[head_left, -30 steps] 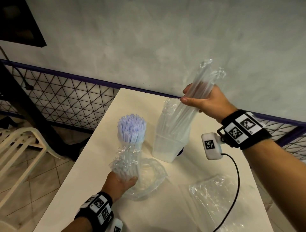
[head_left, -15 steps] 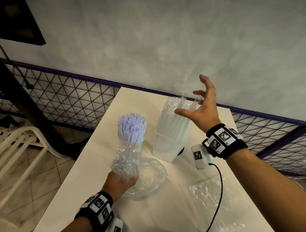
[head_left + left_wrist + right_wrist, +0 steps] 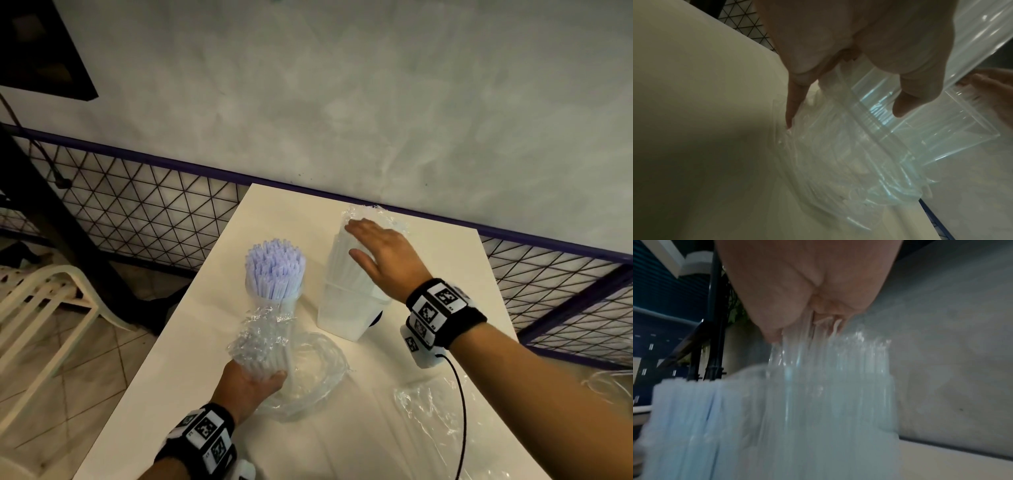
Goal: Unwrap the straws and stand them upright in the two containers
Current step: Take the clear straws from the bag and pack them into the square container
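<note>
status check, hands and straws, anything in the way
Left hand grips half-unwrapped straw bundle. Right hand flat on wrapped straws in square container. Loose wrap nearby, not blocking.

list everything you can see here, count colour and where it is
table: one, cream, centre, against the railing
square container: one, clear, middle of the table, full of upright wrapped straws
wrapped straws: many, clear, standing in the square container under the right hand
lilac straws: one bundle, pale lilac, upright, left of the square container, wrapper pushed down to its lower part
round container: one, clear, on the table by the left hand
loose wrapper: one, clear, lying on the table's right side
railing: one, purple bar with black mesh, behind the table
chair: one, cream, on the floor at left
wall: one, grey, behind
left hand: grips the bundle's lower part
right hand: flat on the wrapped straws' tops
</note>
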Tool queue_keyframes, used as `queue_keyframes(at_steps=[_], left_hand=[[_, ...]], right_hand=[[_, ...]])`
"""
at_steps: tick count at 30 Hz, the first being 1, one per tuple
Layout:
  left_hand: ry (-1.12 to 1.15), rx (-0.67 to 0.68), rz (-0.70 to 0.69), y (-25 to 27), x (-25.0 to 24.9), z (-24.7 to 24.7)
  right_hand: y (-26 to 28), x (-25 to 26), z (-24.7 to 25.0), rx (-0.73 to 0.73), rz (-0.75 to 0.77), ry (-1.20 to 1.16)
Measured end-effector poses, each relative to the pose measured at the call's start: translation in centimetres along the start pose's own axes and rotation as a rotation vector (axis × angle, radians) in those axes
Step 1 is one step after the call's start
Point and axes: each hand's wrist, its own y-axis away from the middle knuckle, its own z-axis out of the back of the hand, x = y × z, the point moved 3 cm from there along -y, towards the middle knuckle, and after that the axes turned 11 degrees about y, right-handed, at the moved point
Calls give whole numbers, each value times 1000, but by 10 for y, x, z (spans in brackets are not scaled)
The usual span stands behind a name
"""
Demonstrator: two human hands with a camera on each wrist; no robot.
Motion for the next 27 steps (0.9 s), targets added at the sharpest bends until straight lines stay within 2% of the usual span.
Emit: queue_keyframes(at_steps=[5, 9, 16, 21, 27], left_hand=[[24, 8, -8, -2, 6, 2], [3, -14, 1, 0, 3, 3], [23, 17, 20, 2, 2, 2], [14, 22, 29, 2, 4, 3], [32, 21, 31, 1, 4, 2]], right_hand=[[14, 6, -15, 88, -20, 31], [9, -1, 1, 11, -44, 11], [-4, -30, 14, 50, -103, 17], [5, -33, -5, 163, -51, 24], [12, -24, -14, 116, -100, 60]])
